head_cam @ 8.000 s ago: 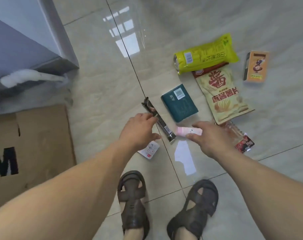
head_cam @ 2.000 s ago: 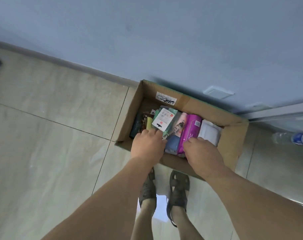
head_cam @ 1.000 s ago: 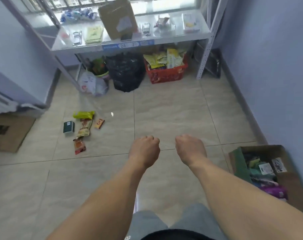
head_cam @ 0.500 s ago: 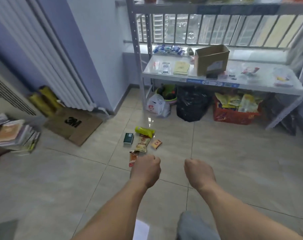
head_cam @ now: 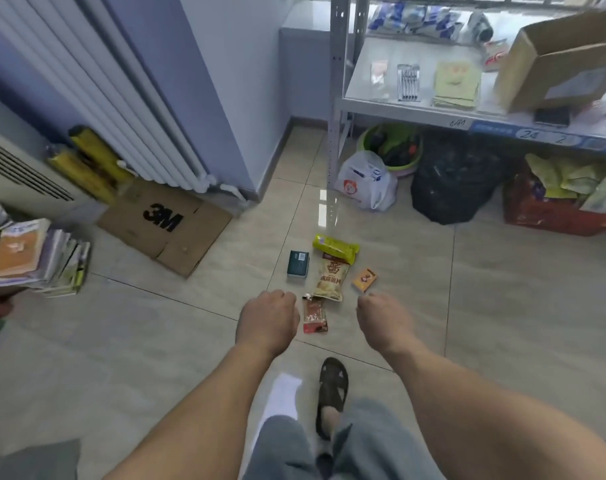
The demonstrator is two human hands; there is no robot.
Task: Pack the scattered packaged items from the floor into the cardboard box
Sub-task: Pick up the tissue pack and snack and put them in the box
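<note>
**pixelwatcher:** Down on the tiled floor [head_cam: 502,306], just ahead of the person, five packaged items are left in a loose cluster. A yellow snack bag [head_cam: 335,248] lies farthest out, and a tan chip bag [head_cam: 330,280] sits right below it, the two seemingly overlapping. A dark green box [head_cam: 298,264] is just to their left and a small orange packet [head_cam: 364,279] just to their right. A red wrapper [head_cam: 314,314] lies nearest, between the two hands.

**boxfan22:** What are the hands doing?

**pixelwatcher:** Left hand [head_cam: 267,321] and right hand [head_cam: 384,321] are both curled into loose fists, held out in the air above the floor. Neither is carrying anything or touching any package. One sandalled foot [head_cam: 332,393] shows below them.

**boxfan22:** And the cardboard box for packing?

**pixelwatcher:** Can't tell. An open carton [head_cam: 561,60] sits on the metal shelf [head_cam: 415,110] upper right, and a flattened 3M cardboard [head_cam: 163,223] lies by the radiator [head_cam: 128,98]. Both are well apart from the cluster.
</note>
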